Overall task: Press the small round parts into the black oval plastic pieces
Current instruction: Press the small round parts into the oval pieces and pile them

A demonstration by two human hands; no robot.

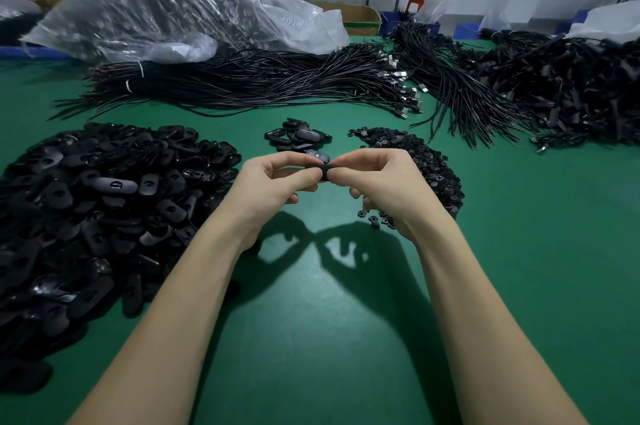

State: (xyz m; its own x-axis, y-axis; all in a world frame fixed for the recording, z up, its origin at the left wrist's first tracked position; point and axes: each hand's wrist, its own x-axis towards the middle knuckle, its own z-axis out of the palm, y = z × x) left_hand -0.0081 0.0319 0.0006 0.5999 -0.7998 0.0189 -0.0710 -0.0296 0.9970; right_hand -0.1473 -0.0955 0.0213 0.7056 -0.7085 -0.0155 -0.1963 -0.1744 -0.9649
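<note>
Big heap of black oval pieces [104, 203] left of left hand, on green table [311, 338]. Left hand [273, 182] curled, pinching one end of black oval piece [323, 171]. Right hand [377, 182] curled, pinching other end, thumbs nearly meeting. Small finished pile [298, 139] just beyond hands. Round parts heap [415, 161] behind right hand. Cable bundles [263, 85] far beyond.

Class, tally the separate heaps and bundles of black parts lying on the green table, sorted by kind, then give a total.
Heaps of black oval pieces: 2, the big heap and the small heap
Heaps of small round parts: 1
Cable masses: 3, left, middle and right, with unclear boundaries
Total: 6
</note>
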